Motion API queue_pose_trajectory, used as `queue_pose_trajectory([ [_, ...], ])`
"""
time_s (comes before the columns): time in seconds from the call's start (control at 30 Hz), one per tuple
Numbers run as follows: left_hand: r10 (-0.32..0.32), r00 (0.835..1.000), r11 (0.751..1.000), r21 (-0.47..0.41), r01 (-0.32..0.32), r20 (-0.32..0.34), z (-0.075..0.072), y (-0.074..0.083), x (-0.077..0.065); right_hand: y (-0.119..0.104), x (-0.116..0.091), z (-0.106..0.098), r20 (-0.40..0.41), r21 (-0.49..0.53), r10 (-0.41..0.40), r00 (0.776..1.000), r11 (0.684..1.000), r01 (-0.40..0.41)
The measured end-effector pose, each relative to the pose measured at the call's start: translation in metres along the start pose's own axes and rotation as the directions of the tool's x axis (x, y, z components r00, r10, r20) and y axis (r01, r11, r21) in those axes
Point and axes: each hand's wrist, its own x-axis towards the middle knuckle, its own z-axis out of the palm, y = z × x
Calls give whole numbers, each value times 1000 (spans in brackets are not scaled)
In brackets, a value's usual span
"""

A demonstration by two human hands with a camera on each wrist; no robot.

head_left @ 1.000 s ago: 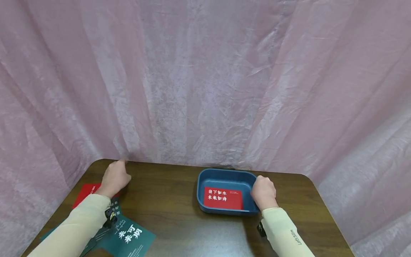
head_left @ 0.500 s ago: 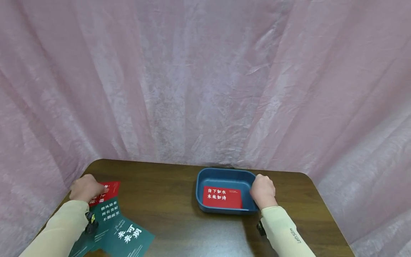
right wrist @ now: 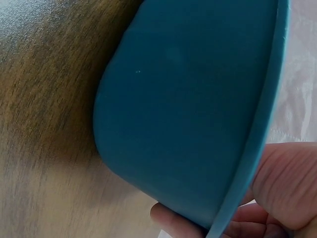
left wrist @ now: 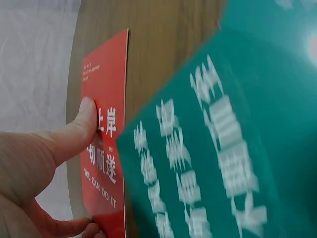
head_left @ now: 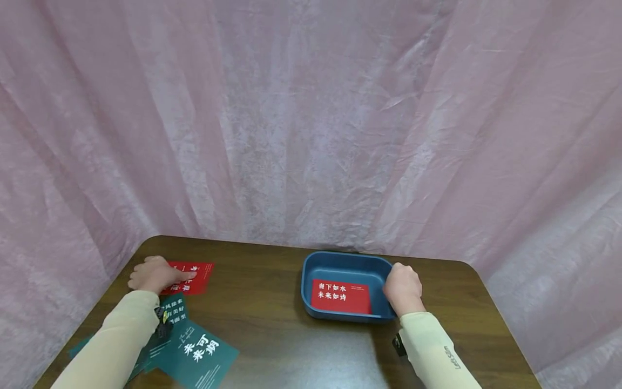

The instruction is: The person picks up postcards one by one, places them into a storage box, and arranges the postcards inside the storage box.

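My left hand [head_left: 154, 274] pinches a red card [head_left: 204, 276] with white characters at the table's far left. In the left wrist view its thumb lies across the printed face of the red card [left wrist: 104, 84], and other fingers meet the card's lower end. My right hand [head_left: 403, 289] grips the right rim of a blue rectangular tray [head_left: 350, 263]. Seen from the right wrist, a fingertip presses the outer wall of the blue tray [right wrist: 178, 99] near one end. Another red card [head_left: 340, 305] lies flat inside the tray, lettering up.
Several overlapping green cards [head_left: 209, 359] with white characters lie at the front left, partly under my left forearm. Brown wooden table [head_left: 262, 308] stretches between them and the tray. A pink curtain [head_left: 311, 135] hangs along the far edge.
My left hand first went leftward and down from the far edge onto the red card, then moved right and slightly farther away with it. My right hand stays on the tray.
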Motion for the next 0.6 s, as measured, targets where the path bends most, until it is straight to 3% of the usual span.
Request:
queue_pose_trajectory([
  [0.13, 16, 1000, 1000, 13, -16, 0, 9, 16, -1, 1, -2, -1, 10, 3, 14, 1000, 1000, -14],
  [0.3, 81, 996, 997, 21, -81, -42, 19, 32, -4, 2, -4, -3, 6, 6, 21, 1000, 1000, -21],
  [0.6, 168, 985, 973, -152, -173, -50, 31, 36, -10, 5, -4, -2, 4, -6, 14, 1000, 1000, -14],
])
